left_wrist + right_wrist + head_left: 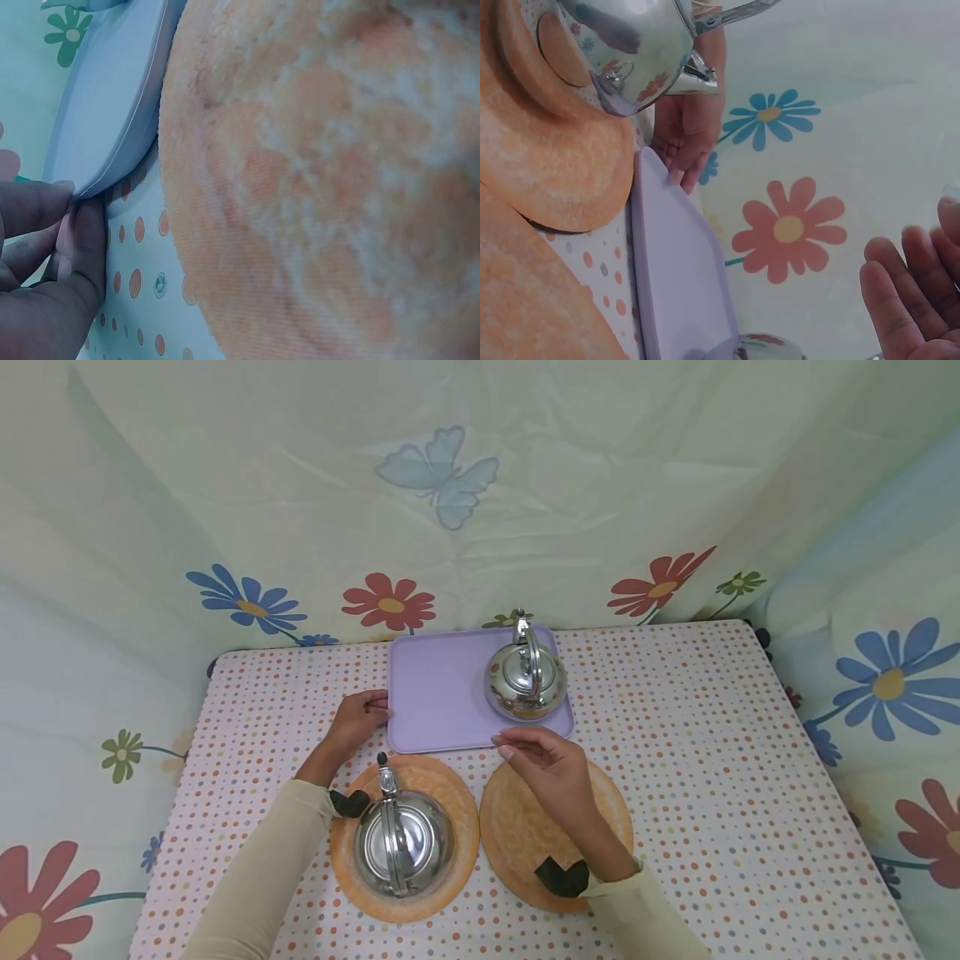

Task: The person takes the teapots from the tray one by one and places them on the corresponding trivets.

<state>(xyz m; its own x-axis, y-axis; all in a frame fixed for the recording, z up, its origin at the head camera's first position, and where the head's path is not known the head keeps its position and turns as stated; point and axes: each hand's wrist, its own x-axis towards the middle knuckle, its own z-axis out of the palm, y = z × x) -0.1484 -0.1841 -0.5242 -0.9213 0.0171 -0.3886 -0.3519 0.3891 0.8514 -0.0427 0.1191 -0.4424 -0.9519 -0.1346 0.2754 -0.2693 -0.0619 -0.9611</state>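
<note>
- Lilac tray [442,693] lies at the table's [712,760] far edge, with a steel kettle [525,679] on its right half.
- Left hand [358,720] pinches the tray's left edge, fingers [45,217] pressed together.
- Right hand [551,764] hovers just before the tray, over the bare mat [517,835], fingers relaxed and holding nothing.
- Second kettle [403,842] sits on the left mat [450,785], nearer than the tray.

Bare dotted tablecloth [690,760] lies open to the right of the purple tray [438,693], whose left half is free, while one kettle [525,677] blocks its right half and a second kettle [403,843] fills the left mat [450,793], the right mat [517,835] bare.
</note>
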